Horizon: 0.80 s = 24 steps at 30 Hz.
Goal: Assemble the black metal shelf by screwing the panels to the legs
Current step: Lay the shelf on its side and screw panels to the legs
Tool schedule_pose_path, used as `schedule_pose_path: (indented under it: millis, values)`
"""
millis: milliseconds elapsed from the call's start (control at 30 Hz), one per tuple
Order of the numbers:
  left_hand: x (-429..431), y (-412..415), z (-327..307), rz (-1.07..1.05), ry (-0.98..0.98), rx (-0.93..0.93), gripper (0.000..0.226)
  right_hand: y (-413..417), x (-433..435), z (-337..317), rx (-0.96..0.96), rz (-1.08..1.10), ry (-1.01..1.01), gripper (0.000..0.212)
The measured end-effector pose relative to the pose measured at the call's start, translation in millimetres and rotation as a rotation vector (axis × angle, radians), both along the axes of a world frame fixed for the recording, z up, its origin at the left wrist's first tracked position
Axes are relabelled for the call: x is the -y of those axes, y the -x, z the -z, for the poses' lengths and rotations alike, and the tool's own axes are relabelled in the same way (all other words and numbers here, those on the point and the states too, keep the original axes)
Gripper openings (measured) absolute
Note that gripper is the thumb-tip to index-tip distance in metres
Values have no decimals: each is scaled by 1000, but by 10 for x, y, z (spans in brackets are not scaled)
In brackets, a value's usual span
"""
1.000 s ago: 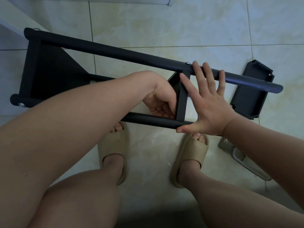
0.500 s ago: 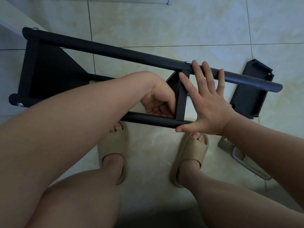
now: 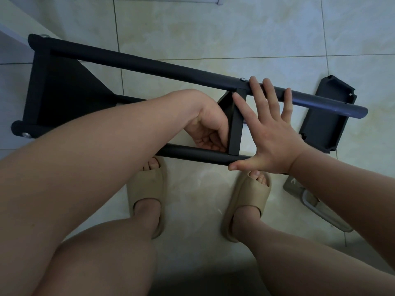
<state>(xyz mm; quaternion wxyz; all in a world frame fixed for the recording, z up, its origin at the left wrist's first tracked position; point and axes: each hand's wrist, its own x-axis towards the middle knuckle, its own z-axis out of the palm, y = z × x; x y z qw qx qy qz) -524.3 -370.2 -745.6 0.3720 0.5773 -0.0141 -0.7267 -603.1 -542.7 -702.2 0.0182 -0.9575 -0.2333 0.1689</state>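
Head view. The black shelf frame [image 3: 171,70] lies on its side on the tiled floor, just ahead of the person's feet.

Right hand [image 3: 270,133] is spread flat, fingers on the far leg [image 3: 320,102], thumb on the near leg [image 3: 192,153].

Left hand [image 3: 208,133] is curled at the middle panel [image 3: 235,127]; its grip is hidden.

Best to brace the panel square and start the screw straight.

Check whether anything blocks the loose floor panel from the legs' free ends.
The right hand lies spread from the lower leg to the upper leg, near their free ends. The upper leg's end also crosses over the loose panel.
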Motion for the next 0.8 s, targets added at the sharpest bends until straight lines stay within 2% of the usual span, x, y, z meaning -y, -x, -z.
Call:
schedule_pose_path:
  millis: [800]
  values:
    - [-147,127,107,-157,252,-77,24,1,2,5,4,-5,-1,134]
